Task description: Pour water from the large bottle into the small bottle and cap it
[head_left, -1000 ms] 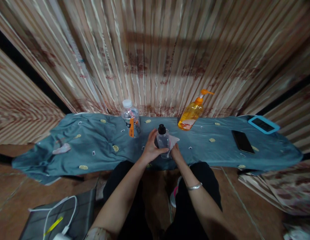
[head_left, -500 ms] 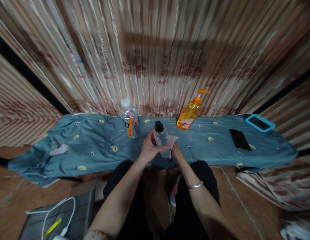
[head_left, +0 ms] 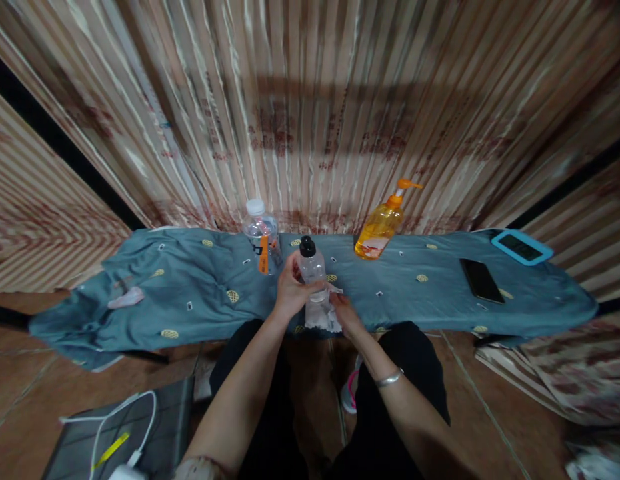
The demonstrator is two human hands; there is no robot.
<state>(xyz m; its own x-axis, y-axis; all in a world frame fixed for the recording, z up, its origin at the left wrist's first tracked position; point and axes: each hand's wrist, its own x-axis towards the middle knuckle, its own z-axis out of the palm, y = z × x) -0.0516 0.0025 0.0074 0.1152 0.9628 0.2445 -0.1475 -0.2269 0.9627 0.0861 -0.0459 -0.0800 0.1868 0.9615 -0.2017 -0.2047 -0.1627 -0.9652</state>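
Shifted leftward since the earlier frame, the bottle (head_left: 314,270) with the black cap (head_left: 307,246) is now closer to the clear bottle (head_left: 264,243) with the white cap, and the tissue (head_left: 323,316), which was bunched at its right side, now spreads below and in front of its base. That suggests the wiping is now being done around the bottle's lower end rather than along its right flank. The left hand (head_left: 290,290) is curled around the bottle, fingers behind it and thumb across its front; the right hand (head_left: 346,313) appears to pinch the tissue beside the base, its fingertips partly hidden. The bottle is in front of the person, over the near edge of the cloth-covered bench (head_left: 400,303), apart from the orange pump bottle (head_left: 380,230); whether its base touches the cloth cannot be told. Its long axis runs close to upright, the cap pointing up and leaning slightly toward the person's left, the base lower and slightly to the right, much the same lean as the clear bottle shows.
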